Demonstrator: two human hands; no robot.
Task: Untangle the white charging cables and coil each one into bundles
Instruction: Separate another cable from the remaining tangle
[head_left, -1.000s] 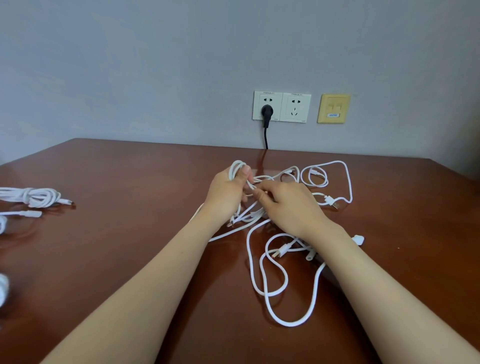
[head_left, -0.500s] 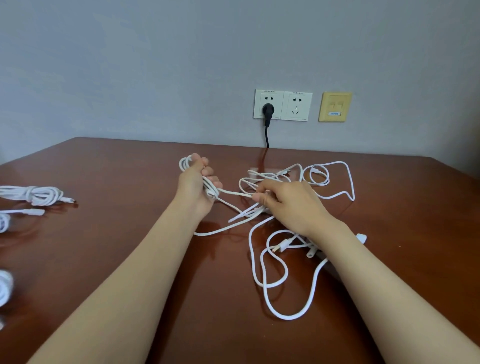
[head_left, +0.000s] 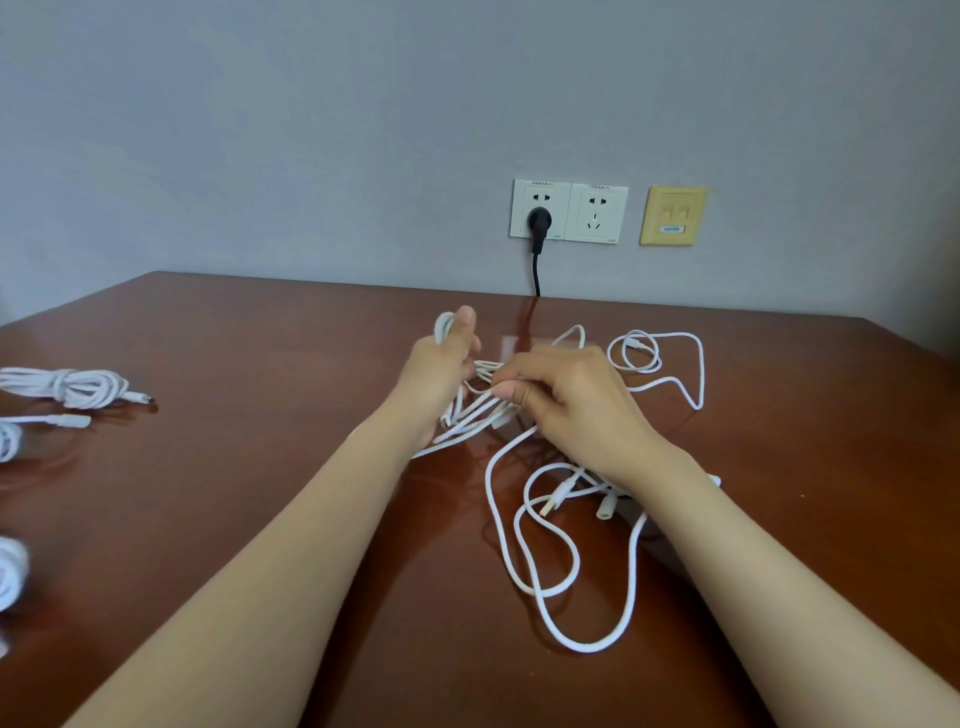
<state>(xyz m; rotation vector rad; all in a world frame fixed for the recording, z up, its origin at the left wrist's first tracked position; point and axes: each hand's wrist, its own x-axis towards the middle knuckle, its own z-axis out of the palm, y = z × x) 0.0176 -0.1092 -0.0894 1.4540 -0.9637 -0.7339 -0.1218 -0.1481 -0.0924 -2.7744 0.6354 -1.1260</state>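
Observation:
A tangle of white charging cables (head_left: 540, 545) lies on the brown wooden table (head_left: 260, 493), right of centre. My left hand (head_left: 441, 374) grips a small coil of white cable, loops showing above the thumb. Just to its right, my right hand (head_left: 566, 400) pinches several strands of the same tangle between thumb and fingers. The two hands nearly touch. Loose loops trail toward me, with a USB plug (head_left: 553, 499) among them, and another loop (head_left: 670, 364) lies behind my right hand.
Coiled white cable bundles lie at the table's left edge: one (head_left: 72, 387) at the back, others (head_left: 10, 571) nearer me. On the wall, a double white socket (head_left: 569, 210) holds a black plug (head_left: 538, 223), with a yellow plate (head_left: 674, 214) beside it.
My left hand, which had pulled away to the left with its coil, has come back right to meet my right hand. The right hand has lifted slightly with its strands.

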